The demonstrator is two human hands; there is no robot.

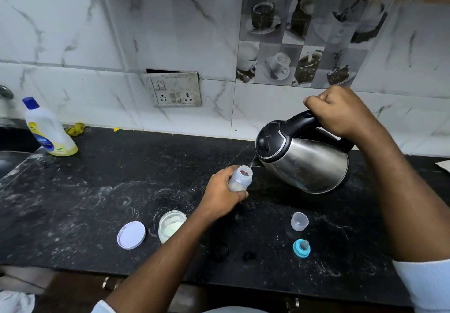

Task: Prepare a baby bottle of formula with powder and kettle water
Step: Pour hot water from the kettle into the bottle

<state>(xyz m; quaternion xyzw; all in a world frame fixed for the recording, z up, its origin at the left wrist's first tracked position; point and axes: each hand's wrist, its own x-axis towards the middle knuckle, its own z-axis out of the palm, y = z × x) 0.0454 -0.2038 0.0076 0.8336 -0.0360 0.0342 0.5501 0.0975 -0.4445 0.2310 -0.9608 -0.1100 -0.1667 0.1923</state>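
Observation:
My left hand [222,192] grips a small clear baby bottle [239,178] standing open on the black counter, white powder in its bottom. My right hand [341,113] holds the black handle of a steel kettle [304,159], tilted left with its spout right over the bottle's mouth; a thin stream of water runs in. An open jar of powder [170,225] stands near the front, partly behind my left forearm, with its white lid [131,234] lying to its left. A clear measuring cap [299,221] and the blue teat ring [302,248] lie at front right.
A yellow detergent bottle [48,130] with a blue cap stands at the back left beside a sink edge [12,157]. A wall socket plate [174,90] sits on the tiled backsplash. The counter [97,191] is dusted with white powder. Two small dark items [220,252] lie near the front edge.

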